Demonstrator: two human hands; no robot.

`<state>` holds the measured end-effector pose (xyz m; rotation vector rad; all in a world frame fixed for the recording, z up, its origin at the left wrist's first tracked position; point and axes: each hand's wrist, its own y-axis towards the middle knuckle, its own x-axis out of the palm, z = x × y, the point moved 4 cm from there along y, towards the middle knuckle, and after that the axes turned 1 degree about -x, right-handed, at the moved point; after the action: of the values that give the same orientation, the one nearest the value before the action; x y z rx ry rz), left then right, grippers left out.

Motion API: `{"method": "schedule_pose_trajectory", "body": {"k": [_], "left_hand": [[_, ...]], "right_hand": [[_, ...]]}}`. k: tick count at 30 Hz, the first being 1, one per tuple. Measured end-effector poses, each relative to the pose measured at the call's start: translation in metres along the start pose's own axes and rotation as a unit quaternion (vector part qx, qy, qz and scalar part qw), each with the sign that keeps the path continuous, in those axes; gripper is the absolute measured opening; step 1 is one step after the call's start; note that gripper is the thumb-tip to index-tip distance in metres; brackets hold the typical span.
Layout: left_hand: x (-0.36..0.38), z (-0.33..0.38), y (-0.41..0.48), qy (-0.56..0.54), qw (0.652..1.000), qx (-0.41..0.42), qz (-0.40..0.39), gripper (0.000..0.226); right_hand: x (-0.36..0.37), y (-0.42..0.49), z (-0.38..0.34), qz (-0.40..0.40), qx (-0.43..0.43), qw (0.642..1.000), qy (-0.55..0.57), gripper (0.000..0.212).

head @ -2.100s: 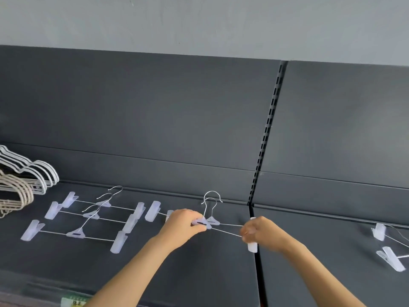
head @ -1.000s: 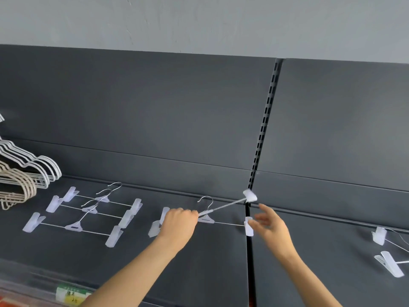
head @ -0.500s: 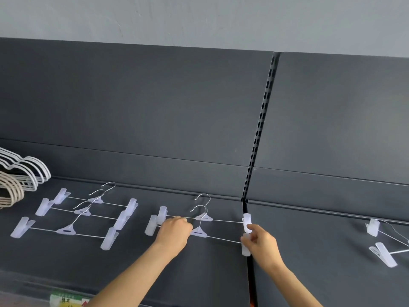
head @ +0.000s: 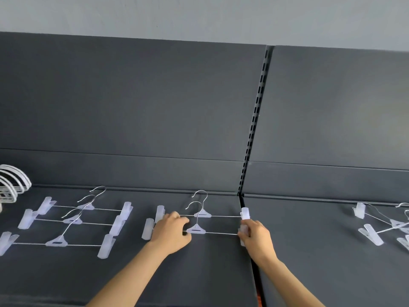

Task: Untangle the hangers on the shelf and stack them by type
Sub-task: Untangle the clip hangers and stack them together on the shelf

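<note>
White wire hangers (head: 12,182) at far left of shelf (head: 199,262). Three clip hangers (head: 73,220) laid out left of near clip hanger (head: 195,230). Left hand (head: 171,232) curled on its bar; right hand (head: 256,237) pinching its end clip. Tangled clip hangers (head: 385,227) far right.

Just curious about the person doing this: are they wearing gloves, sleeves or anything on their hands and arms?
No. The left hand and right hand are bare, with no gloves, rings or watch visible. Both forearms show no sleeves as far as the frame reaches.
</note>
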<state>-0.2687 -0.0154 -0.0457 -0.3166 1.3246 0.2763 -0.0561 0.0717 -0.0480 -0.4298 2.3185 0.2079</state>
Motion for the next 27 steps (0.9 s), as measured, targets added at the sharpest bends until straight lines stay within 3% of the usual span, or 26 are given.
{"method": "schedule_pose_trajectory", "body": {"k": [8, 14, 19, 27], "left_hand": [[-0.002, -0.005, -0.004, -0.005, 1.0, 0.005, 0.002, 0.042], [-0.003, 0.021, -0.013, -0.002, 0.998, 0.055, 0.044, 0.044], [-0.006, 0.06, -0.017, -0.023, 0.993, 0.096, 0.057, 0.044], [0.006, 0.162, -0.02, -0.029, 0.988, 0.143, 0.05, 0.04]], "right_hand": [[0.006, -0.001, -0.006, 0.016, 0.01, 1.0, 0.0, 0.024], [-0.01, -0.013, -0.001, 0.044, -0.012, 0.999, 0.005, 0.027], [-0.042, -0.025, 0.025, 0.061, -0.007, 0.997, -0.037, 0.041], [-0.13, -0.04, 0.11, 0.083, 0.017, 0.984, -0.158, 0.043]]}}
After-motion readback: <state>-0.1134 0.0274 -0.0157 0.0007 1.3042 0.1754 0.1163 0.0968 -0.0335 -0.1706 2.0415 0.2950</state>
